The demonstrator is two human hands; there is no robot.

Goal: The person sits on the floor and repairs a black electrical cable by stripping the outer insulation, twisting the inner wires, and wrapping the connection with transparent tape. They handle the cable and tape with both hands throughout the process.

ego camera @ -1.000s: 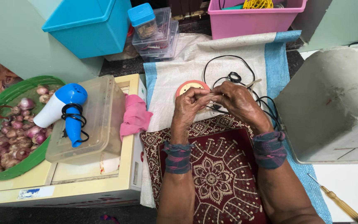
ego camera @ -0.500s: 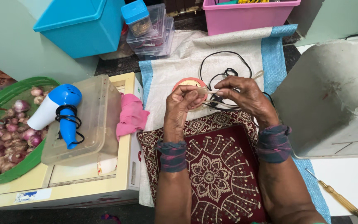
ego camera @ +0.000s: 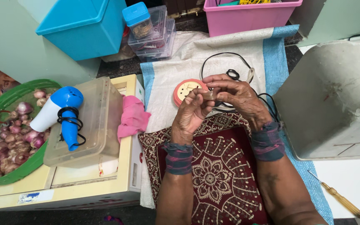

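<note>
Both hands met over the white woven sack [ego camera: 230,50]. The left hand [ego camera: 192,112] and right hand [ego camera: 236,98] pinched a small tan piece [ego camera: 208,95] between their fingertips, just beside the round orange socket [ego camera: 186,89] at its 9 o'clock. Black cable [ego camera: 226,58] looped at 12 o'clock. A blue-and-white hair dryer [ego camera: 59,112] lay on a clear box [ego camera: 92,125], well apart at 9 o'clock.

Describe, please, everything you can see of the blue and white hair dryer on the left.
The hair dryer has a white barrel and a blue rear cap and handle, plastic by its look. Its black cord is coiled around the handle. It lies on its side on the clear plastic box, barrel pointing left toward the green basket. No hand touches it.
</note>
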